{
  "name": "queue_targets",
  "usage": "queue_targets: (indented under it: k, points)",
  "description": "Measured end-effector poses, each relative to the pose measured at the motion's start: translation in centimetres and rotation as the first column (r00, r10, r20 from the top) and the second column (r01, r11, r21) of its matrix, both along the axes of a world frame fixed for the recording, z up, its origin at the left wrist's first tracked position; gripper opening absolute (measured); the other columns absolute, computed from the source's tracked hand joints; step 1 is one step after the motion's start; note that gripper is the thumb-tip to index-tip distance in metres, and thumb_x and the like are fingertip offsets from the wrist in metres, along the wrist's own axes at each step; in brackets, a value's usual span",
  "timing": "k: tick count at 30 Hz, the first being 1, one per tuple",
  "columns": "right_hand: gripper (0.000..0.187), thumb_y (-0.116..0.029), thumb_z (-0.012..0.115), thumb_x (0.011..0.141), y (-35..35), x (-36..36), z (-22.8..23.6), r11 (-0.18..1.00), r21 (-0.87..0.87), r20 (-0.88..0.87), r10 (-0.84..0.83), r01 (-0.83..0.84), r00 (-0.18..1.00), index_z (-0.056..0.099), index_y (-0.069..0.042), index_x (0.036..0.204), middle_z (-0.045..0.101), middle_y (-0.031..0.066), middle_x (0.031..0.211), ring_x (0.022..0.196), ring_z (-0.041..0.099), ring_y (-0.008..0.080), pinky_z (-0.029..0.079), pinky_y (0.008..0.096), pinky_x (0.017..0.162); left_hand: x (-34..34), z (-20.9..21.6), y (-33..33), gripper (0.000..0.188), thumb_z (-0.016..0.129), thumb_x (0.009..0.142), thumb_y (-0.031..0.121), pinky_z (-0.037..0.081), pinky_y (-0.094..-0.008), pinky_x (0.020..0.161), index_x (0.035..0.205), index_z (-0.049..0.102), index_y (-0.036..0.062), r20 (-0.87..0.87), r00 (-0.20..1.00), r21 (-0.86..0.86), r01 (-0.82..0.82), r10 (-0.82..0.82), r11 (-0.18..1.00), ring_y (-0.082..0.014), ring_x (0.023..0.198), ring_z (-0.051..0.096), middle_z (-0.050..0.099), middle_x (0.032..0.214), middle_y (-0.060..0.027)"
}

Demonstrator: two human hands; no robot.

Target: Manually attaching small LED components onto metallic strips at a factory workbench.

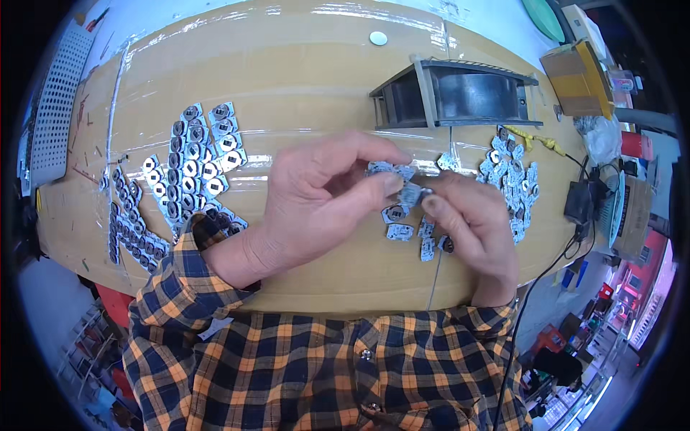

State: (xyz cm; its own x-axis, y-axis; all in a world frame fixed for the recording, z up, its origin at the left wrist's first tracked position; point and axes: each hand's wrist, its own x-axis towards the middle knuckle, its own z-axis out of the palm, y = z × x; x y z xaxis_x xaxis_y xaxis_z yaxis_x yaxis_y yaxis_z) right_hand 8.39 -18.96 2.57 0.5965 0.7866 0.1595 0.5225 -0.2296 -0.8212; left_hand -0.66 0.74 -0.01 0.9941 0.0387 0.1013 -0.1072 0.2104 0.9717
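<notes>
Left hand (309, 181): thumb opposed to bent forefinger, near right hand (473, 217), its fingers curled; both forearms (241, 258) angled inward.

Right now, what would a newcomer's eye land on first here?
In the centre, the left hand pinches small circuit boards in its fingers, beside the right hand. Just beyond stands a big black fan-like frame. At left, clustered boards with round parts lie on the tan work surface.
</notes>
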Motion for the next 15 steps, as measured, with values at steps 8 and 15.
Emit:
queue_targets:
  k: [8,15]
  points:
    - [0.011,-0.003,0.062,0.089,-0.7,-0.1,0.7,0.994,0.036,-0.008,-0.099,0.099,0.995,0.065,0.005,0.082,0.059,0.0050,0.063,0.050,0.052,0.0101,0.037,0.0250,0.046,0.1,1.0,-0.8,0.018,0.056,0.092,-0.003,0.055,-0.0201,0.067,0.109,0.063,-0.0022,-0.224,0.973,-0.271,-0.007,-0.056,0.963,-0.0075,0.076,0.066,0.067,0.085,-0.0051]
    - [0.015,-0.007,0.061,0.092,-0.8,-0.2,0.8,0.996,0.069,-0.028,-0.055,0.056,0.998,0.065,0.003,0.082,0.061,0.0043,0.062,0.046,0.051,0.0071,0.038,0.0213,0.044,0.0,0.4,-0.2,0.018,0.060,0.093,0.000,0.056,-0.0200,0.067,0.110,0.062,-0.0052,-0.130,0.986,-0.041,0.103,-0.107,0.994,-0.0092,0.079,0.067,0.068,0.097,-0.0092]
